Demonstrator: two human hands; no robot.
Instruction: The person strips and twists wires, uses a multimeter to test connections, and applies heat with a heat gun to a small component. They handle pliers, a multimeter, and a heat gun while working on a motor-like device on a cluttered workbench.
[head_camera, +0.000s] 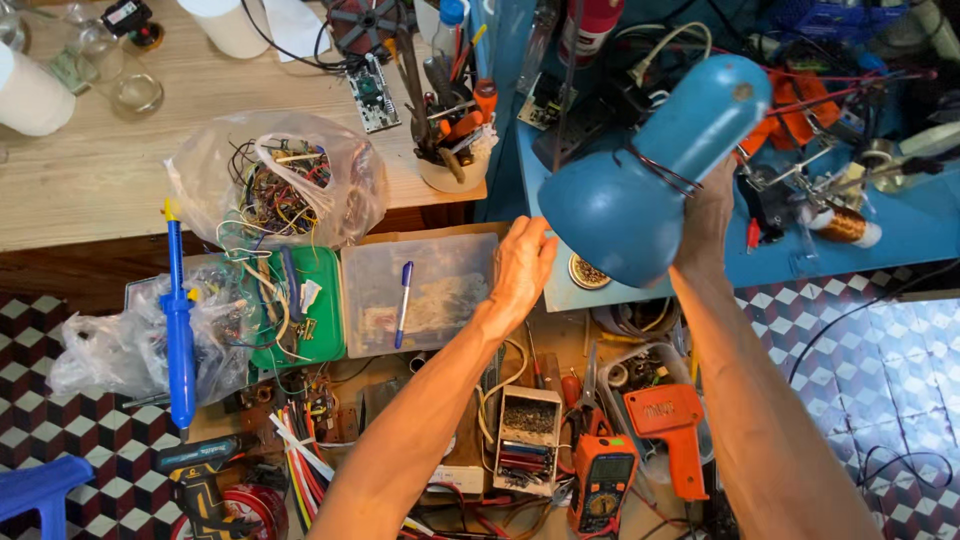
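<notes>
The right hand (712, 215) was clamped round the blue lamp shade (650, 170); the left hand (522, 268) hovered open beside its rim. It looked light, rigid, smooth; best held at the narrow neck.

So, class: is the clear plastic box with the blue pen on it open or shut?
Shut: the clear plastic box has its lid on, and the blue pen lies on top.

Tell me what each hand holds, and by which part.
Right hand grips the blue lamp shade by its narrow neck end. Left hand holds nothing, open beside the rim.
</notes>
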